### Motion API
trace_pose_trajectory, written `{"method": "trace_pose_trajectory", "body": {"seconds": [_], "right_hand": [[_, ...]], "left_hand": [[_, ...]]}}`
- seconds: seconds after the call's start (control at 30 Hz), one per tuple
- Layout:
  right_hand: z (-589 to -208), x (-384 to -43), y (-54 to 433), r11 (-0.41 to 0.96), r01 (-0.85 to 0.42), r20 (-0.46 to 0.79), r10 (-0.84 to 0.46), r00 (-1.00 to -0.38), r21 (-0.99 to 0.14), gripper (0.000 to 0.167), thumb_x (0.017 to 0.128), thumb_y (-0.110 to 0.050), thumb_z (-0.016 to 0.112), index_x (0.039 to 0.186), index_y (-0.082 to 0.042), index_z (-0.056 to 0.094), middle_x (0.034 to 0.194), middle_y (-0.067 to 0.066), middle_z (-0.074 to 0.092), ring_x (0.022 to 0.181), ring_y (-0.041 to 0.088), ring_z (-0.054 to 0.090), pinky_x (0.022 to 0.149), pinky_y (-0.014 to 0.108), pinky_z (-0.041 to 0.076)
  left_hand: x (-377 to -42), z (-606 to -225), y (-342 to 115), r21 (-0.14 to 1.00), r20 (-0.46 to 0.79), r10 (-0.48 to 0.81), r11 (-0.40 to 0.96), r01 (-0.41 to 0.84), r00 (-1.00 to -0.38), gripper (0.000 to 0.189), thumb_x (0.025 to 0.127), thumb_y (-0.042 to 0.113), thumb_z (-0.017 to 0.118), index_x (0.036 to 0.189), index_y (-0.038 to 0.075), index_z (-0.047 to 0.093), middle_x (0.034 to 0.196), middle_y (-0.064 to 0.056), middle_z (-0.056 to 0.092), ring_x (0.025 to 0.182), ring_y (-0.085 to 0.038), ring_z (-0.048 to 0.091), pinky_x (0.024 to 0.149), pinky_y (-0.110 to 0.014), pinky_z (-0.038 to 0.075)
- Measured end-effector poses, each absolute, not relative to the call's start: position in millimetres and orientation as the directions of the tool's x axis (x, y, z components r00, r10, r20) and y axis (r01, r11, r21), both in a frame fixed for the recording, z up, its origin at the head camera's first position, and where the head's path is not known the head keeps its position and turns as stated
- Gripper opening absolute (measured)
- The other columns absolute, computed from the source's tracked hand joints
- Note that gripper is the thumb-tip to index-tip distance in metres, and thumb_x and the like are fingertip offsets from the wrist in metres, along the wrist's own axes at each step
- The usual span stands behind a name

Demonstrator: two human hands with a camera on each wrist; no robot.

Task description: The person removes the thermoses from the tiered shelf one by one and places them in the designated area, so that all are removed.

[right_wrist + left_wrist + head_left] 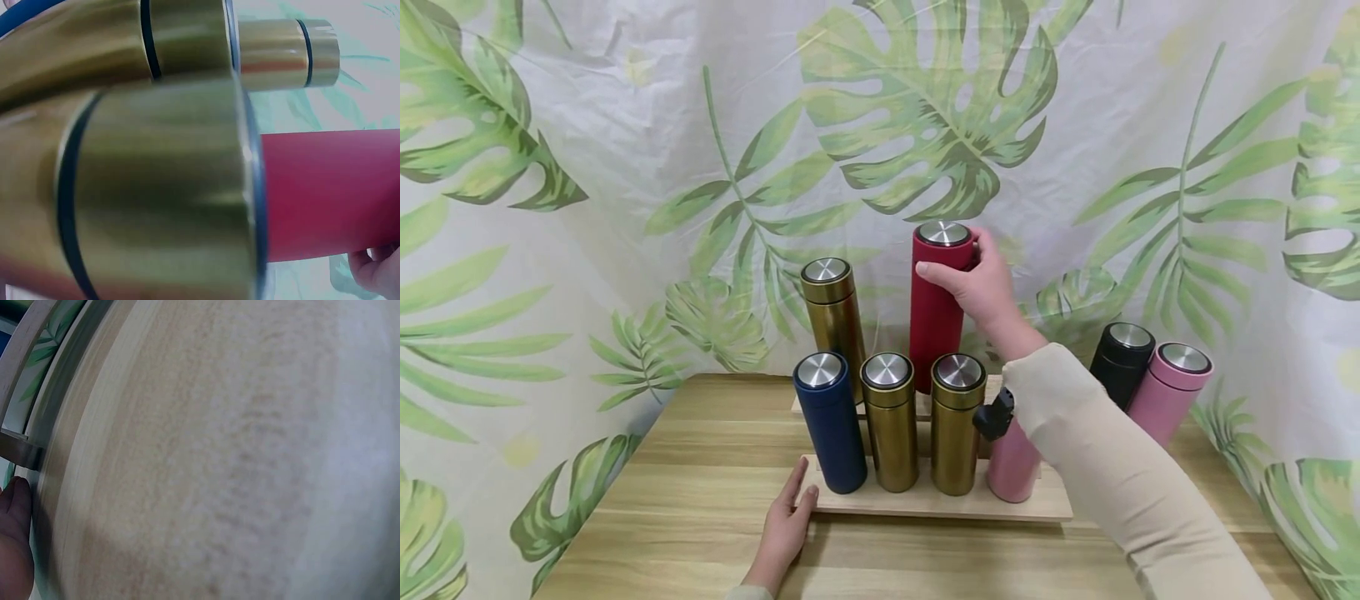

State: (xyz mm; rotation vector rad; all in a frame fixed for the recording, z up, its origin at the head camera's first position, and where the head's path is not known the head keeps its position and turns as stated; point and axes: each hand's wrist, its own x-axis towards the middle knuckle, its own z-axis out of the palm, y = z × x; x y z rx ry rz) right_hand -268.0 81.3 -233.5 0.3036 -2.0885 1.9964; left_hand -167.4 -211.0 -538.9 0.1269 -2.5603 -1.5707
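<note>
My right hand (988,287) grips the upper part of a red thermos bottle (938,321), thumb across its front. The bottle stands upright at the back tier; gold bottles in front hide its base. My left hand (786,525) touches the left end of the tiered wooden stand (925,500), fingers extended. On the front tier are a blue bottle (831,425), two gold bottles (891,425) and a pink bottle (1013,467) partly behind my right sleeve. Another gold bottle (835,317) stands on the back tier. In the right wrist view, gold bottles cover much of the red one.
A black bottle (1122,362) and another pink bottle (1172,392) stand on the wooden table (715,467) to the right of the stand, partly behind my forearm. A leaf-patterned cloth (625,208) hangs behind the table.
</note>
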Motion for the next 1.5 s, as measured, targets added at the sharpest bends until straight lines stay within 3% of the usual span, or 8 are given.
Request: {"method": "trace_pose_trajectory", "body": {"seconds": [0.17, 0.53, 0.97, 1.5], "right_hand": [[-235, -270, 92, 0.024, -0.336, 0.337, 0.063, -0.939, -0.942, 0.064, 0.076, -0.017, 0.073, 0.131, -0.012, 0.040, 0.119, 0.009, 0.053, 0.103, 0.021, 0.053, 0.080, 0.034, 0.051], [-241, -268, 119, -0.030, -0.438, 0.426, 0.178, -0.887, -0.898, 0.052, 0.075, -0.012, 0.072, 0.119, -0.012, 0.044, 0.105, -0.001, 0.055, 0.095, 0.015, 0.054, 0.074, 0.027, 0.050], [-244, -262, 152, -0.044, -0.465, 0.434, 0.290, -0.853, -0.884, 0.046, 0.072, -0.008, 0.072, 0.110, -0.018, 0.048, 0.101, -0.003, 0.055, 0.092, 0.013, 0.053, 0.071, 0.025, 0.048], [-248, -247, 191, -0.039, -0.468, 0.421, 0.377, -0.825, -0.883, 0.054, 0.073, -0.011, 0.072, 0.119, -0.018, 0.045, 0.109, -0.002, 0.052, 0.097, 0.014, 0.051, 0.067, 0.023, 0.049]], "left_hand": [[-168, -539, -212, 0.879, 0.080, -0.147, 0.476, 0.000, -0.986, 0.053, 0.097, 0.026, 0.049, 0.145, 0.011, 0.032, 0.148, -0.011, 0.032, 0.136, -0.034, 0.027, 0.110, -0.050, 0.025], [-168, -541, -213, 0.875, 0.087, -0.135, 0.484, 0.010, -0.987, 0.053, 0.097, 0.025, 0.048, 0.145, 0.008, 0.031, 0.148, -0.011, 0.032, 0.136, -0.033, 0.027, 0.110, -0.048, 0.024], [-168, -539, -212, 0.876, 0.086, -0.141, 0.483, 0.007, -0.986, 0.052, 0.097, 0.023, 0.049, 0.144, 0.009, 0.032, 0.148, -0.011, 0.032, 0.136, -0.034, 0.027, 0.110, -0.050, 0.025], [-169, -541, -209, 0.877, 0.071, -0.144, 0.481, -0.007, -0.987, 0.052, 0.097, 0.026, 0.048, 0.145, 0.011, 0.032, 0.148, -0.010, 0.032, 0.136, -0.033, 0.026, 0.110, -0.050, 0.024]]}}
